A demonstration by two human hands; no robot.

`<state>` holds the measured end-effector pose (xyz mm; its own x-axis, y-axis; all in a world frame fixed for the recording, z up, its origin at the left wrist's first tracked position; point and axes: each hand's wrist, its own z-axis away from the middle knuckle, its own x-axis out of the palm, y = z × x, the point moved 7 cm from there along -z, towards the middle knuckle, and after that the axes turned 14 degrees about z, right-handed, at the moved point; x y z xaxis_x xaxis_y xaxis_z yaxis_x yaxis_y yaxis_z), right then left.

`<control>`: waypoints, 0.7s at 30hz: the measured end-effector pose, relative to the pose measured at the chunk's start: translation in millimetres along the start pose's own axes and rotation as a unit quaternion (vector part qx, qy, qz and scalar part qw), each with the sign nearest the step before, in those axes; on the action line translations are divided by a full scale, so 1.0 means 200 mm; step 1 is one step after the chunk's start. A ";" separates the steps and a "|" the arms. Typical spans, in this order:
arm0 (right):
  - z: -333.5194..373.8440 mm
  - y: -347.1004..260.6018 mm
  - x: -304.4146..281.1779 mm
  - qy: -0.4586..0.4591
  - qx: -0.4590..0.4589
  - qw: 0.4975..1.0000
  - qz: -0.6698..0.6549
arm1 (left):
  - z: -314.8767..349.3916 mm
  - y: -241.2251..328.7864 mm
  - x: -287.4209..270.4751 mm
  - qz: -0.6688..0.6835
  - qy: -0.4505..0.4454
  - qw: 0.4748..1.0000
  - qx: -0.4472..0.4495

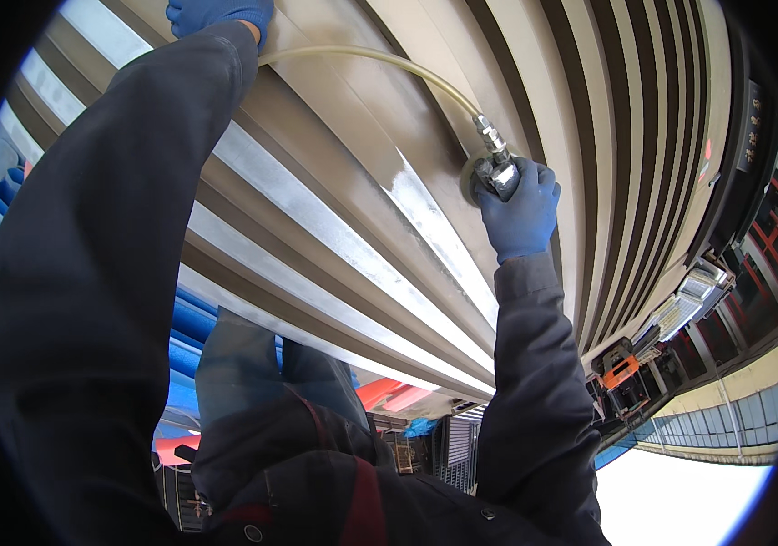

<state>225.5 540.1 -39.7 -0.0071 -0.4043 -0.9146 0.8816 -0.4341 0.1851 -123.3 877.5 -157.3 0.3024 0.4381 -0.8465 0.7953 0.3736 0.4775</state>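
Note:
My right hand, in a blue glove, is wrapped round a small air-powered sander with a round pad. The pad lies against a ridged beige metal panel. A clear yellowish hose runs from the tool's metal fitting leftward, passing out of sight at my left wrist. My left hand, also gloved in blue, is at the upper left by the panel. Its fingers are largely cut off by the picture's edge. Near the tool, one panel ridge carries a whitish, bare-looking patch.
More ridges with whitish strips cross the panel at left. Blue cylindrical shapes lie beyond its lower edge. To the right are an orange machine, a dark red-framed structure and a building with windows.

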 end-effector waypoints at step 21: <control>0.06 0.22 0.03 -0.075 0.060 0.994 0.043 | 0.00 -0.05 0.08 0.005 -0.139 0.990 -0.027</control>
<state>259.5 508.7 -32.3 -0.0125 -0.5547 -0.8320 0.8192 -0.4828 0.3096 -126.8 879.6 -175.5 0.4491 0.2030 -0.8701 0.7641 0.4174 0.4918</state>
